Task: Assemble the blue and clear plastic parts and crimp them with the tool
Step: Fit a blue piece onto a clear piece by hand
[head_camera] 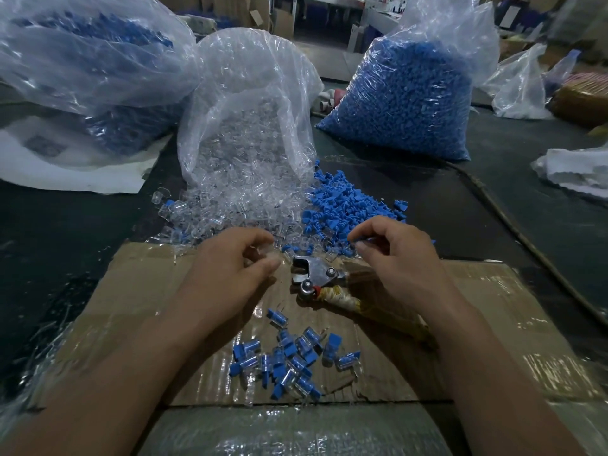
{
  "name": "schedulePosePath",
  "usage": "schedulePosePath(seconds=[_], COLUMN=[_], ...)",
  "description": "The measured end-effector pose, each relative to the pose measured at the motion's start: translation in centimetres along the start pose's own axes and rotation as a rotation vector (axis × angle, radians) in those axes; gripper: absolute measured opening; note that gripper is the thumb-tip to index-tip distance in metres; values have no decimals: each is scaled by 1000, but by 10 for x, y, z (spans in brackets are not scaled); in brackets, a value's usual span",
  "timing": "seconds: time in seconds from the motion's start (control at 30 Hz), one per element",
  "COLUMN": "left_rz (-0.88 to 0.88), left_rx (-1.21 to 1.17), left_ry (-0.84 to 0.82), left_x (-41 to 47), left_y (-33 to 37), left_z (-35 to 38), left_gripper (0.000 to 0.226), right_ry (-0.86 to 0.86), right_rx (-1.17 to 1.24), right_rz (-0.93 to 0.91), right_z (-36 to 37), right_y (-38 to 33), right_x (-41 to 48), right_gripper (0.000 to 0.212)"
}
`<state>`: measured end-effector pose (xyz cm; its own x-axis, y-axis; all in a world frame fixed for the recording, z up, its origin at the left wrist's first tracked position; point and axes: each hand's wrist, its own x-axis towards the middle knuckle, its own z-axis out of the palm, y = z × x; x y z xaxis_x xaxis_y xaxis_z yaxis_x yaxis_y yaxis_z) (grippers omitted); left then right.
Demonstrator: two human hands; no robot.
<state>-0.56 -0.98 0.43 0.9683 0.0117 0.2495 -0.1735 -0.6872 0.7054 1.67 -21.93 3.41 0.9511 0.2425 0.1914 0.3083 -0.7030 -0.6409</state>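
Left hand: we find the left hand point(237, 268) over the far edge of the cardboard point(148, 291), fingers curled and thumb close to the fingertips. We cannot tell whether a clear piece sits between them.
Right hand: the right hand point(398, 258) pinches a blue part point(363, 240) between thumb and forefinger, the other fingers loosely curled.
Tool: the crimping tool point(316, 274) lies on the cardboard between the hands. Its handles run under the right wrist, and neither hand grips it.
Clear parts: we note clear parts point(230, 209) spilling from an open bag point(246, 93), just beyond the left hand.
Blue parts: loose blue parts point(345, 202) are heaped beside the clear ones.
Joined pieces: a small heap of joined pieces point(289, 360) lies on the cardboard, nearer the person than the tool.
Stock: a full blue bag point(411, 93) stands behind, to the right.
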Motion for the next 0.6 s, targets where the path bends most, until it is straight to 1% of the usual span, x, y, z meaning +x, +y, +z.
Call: schedulePosePath(seconds=[0.1, 0.17, 0.2, 0.3, 0.4, 0.5, 0.6], left_rz=[-100, -201, -219, -220, -244, -217, -256], left_rx=[-332, -581, -612, -566, -642, -665, -710], left_ry=[11, 7, 6, -6, -49, -72, -51], left_x=[-3, -5, -5, -3, -4, -7, -8], left_y=[7, 12, 13, 9, 9, 13, 14], left_z=[0, -2, -2, -5, -6, -5, -2], left_gripper=[30, 33, 35, 36, 27, 18, 21], right_ry=[37, 62, 72, 96, 83, 54, 8], right_rx=[7, 93, 148, 275, 335, 389, 397], right_rz=[-32, -35, -26, -11, -27, -40, -69], right_z=[-1, 0, 1, 4, 9, 14, 19], right_y=[-3, -5, -6, -11, -19, -27, -33], right_x=[-1, -2, -2, -4, -6, -7, -10], right_gripper=[33, 33, 32, 28, 24, 23, 23])
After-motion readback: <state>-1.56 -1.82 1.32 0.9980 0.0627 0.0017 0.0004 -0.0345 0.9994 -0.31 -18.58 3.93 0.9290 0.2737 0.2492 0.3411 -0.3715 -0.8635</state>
